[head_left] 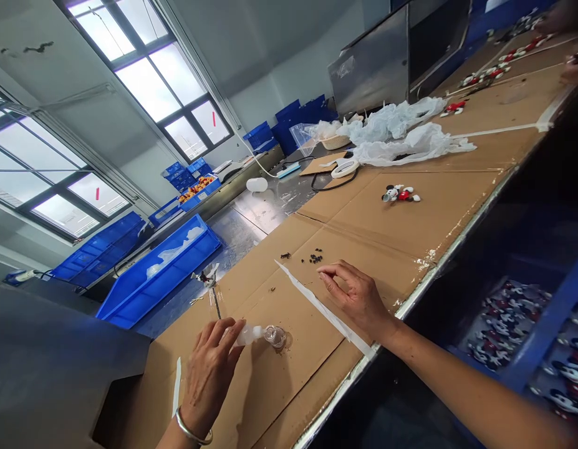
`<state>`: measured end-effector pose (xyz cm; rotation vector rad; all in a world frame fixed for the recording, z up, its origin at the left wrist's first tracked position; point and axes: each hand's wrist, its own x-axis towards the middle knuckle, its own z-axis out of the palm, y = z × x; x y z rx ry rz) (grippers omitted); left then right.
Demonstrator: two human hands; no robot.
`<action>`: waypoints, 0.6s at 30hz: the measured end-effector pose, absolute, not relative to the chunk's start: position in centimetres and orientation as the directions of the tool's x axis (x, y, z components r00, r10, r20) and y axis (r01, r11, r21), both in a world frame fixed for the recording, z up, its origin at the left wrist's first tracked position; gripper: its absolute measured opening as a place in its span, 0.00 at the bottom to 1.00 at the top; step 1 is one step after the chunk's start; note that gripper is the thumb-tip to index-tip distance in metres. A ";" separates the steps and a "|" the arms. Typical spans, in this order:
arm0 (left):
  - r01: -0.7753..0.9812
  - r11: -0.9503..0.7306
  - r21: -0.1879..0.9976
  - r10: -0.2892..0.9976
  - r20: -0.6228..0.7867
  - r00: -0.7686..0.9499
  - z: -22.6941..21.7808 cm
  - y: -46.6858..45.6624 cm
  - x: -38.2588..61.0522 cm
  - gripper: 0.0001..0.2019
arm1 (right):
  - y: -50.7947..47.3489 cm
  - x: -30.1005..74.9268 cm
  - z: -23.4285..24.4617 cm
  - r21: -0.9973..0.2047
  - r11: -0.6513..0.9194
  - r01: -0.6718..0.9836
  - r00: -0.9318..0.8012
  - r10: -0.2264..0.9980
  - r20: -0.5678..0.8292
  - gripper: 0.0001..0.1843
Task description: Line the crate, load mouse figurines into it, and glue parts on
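Observation:
My left hand (214, 358), with a metal bangle at the wrist, is closed on a small translucent plastic bottle (245, 337). The bottle is tilted, its white tip pointing right at a small clear glass jar (275, 337) on the cardboard; I cannot tell whether they touch. My right hand (351, 293) hovers over the cardboard with thumb and index finger pinched together. Anything between those fingertips is too small to make out. Just beyond them lie several tiny black pieces (315, 256), and a darker little cluster (285, 255) sits to their left.
Cardboard (354, 218) covers the bench, crossed by white tape (307, 293). A mouse figurine (401, 193) lies farther back, before plastic bags (410, 146) and a tape roll (345, 168). A blue bin (160, 268) stands left; figurines (508, 324) fill trays below right. Another person's hand (576, 68) shows far right.

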<state>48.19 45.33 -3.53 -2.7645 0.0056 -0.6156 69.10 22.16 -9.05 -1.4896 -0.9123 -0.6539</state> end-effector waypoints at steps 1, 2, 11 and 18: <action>0.061 -0.956 -0.288 -0.068 0.417 0.906 -3.6 45.4 48.1 0.23 | 22.2 69.1 -9.1 -0.540 0.020 0.841 0.530 0.168 0.831 0.06; 0.061 -0.959 -0.277 -0.064 0.420 0.905 -3.8 45.5 48.1 0.23 | 22.2 69.1 -9.1 -0.539 0.020 0.842 0.529 0.167 0.832 0.06; 0.108 -0.993 -0.046 0.078 0.432 0.898 -5.5 46.4 47.5 0.16 | 22.2 69.1 -9.0 -0.546 0.019 0.838 0.536 0.163 0.828 0.06; 0.241 -0.887 0.394 0.390 0.358 0.849 -6.1 47.2 47.8 0.15 | 22.2 69.1 -9.1 -0.558 0.034 0.829 0.548 0.146 0.824 0.06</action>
